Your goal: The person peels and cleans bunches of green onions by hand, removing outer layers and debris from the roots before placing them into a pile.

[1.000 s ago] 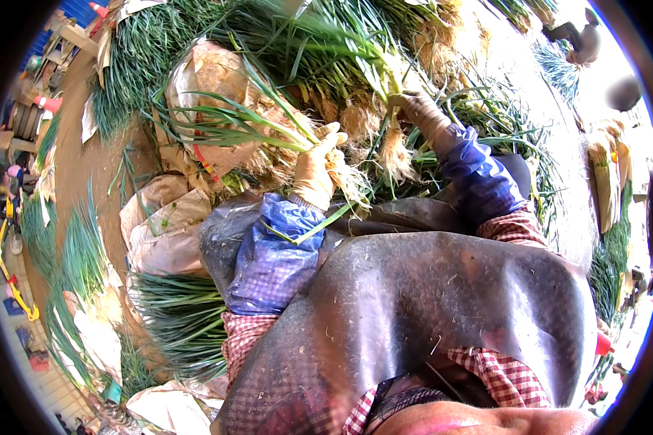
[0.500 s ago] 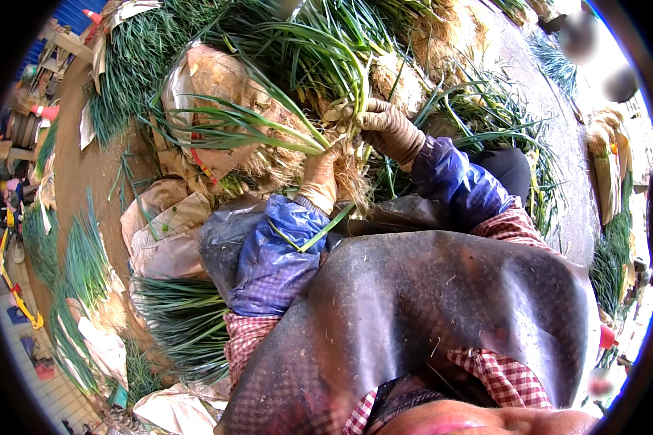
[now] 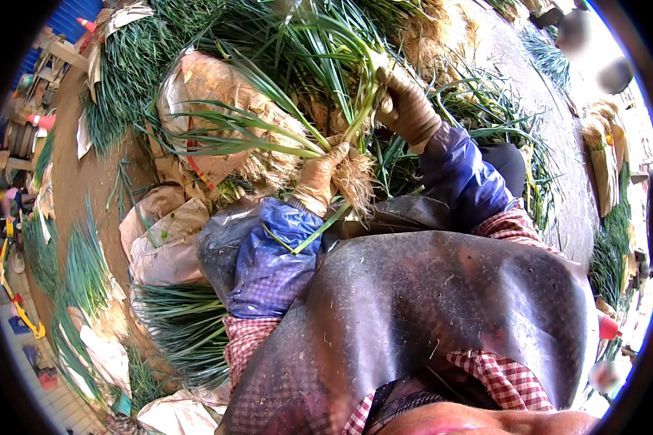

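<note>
My left hand (image 3: 318, 177), in a tan work glove, is closed round the base of a few green onions (image 3: 292, 129). Their pale roots (image 3: 355, 183) hang beside that hand, and their leaves fan out to the far left. My right hand (image 3: 412, 114), also gloved, grips a green onion stalk (image 3: 371, 94) above the roots, with its fingers curled. A cut-looking green leaf (image 3: 321, 230) lies across my left blue sleeve. A large heap of green onions (image 3: 290, 54) lies just beyond both hands.
A soil-stained sack (image 3: 214, 90) stands at the far left of my hands. More bundled green onions (image 3: 181, 326) lie at my left, near crumpled sacking (image 3: 163, 254). Root-ended bundles (image 3: 442, 36) lie at the back. A dark plastic apron (image 3: 442, 290) covers my lap.
My right hand has moved up and slightly right, away from my left hand, along the stalk. My left hand keeps its grip near the roots.
</note>
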`<state>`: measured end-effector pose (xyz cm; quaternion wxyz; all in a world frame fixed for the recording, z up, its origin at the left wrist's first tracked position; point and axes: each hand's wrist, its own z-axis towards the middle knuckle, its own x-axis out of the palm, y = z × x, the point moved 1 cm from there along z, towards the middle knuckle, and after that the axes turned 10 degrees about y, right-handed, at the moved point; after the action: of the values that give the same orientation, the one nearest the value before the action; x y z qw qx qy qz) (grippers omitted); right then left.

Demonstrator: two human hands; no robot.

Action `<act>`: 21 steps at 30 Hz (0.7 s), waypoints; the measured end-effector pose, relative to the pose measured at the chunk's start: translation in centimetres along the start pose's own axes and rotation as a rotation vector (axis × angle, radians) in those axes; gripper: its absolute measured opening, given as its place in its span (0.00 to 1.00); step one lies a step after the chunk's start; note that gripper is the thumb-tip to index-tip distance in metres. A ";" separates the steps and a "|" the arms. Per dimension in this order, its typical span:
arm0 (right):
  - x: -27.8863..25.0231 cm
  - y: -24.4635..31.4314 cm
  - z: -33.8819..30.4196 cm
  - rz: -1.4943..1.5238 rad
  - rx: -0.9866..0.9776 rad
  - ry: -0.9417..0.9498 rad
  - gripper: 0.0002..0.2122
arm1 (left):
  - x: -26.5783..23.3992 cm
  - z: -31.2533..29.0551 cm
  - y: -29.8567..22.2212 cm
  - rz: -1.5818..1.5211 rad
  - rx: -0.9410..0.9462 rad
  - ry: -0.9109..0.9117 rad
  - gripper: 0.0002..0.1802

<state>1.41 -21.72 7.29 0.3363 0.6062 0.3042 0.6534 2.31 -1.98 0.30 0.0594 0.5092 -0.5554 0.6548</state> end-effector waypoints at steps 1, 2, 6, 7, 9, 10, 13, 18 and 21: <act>-0.3 0.7 0.1 0.054 -0.021 0.059 0.10 | -0.2 0.2 0.1 0.011 0.016 -0.013 0.12; -0.5 0.9 0.3 0.094 0.035 -0.029 0.09 | -0.4 0.3 0.2 -0.026 0.025 -0.016 0.12; 0.9 0.7 -0.5 -0.326 0.059 -0.033 0.05 | -0.3 0.1 0.3 -0.115 0.060 -0.094 0.11; 1.5 0.7 -1.1 -0.400 0.157 -0.033 0.06 | 0.5 0.0 -0.1 -0.128 0.073 -0.087 0.12; -0.3 -2.1 -1.1 -0.888 -0.140 0.281 0.06 | 1.9 -0.3 -0.6 -0.157 0.103 -0.074 0.12; 1.0 -2.6 -1.3 -0.995 -0.082 0.379 0.07 | 1.3 -0.2 -0.5 -0.168 0.070 -0.117 0.12; 0.0 -3.9 -2.4 -1.107 0.342 0.475 0.07 | 1.7 -0.1 -0.7 -0.177 0.035 -0.169 0.10; -0.5 -4.4 -2.6 -0.562 0.550 0.451 0.11 | 0.1 0.1 -1.2 -0.281 -0.006 0.064 0.11; -1.4 -3.3 -2.4 0.105 0.382 0.447 0.23 | 0.3 0.0 -0.9 -0.096 -0.019 -0.039 0.14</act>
<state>-0.67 -20.87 3.61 0.1066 0.5144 0.4563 0.7182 2.81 -1.80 1.13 0.0847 0.5474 -0.5374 0.6359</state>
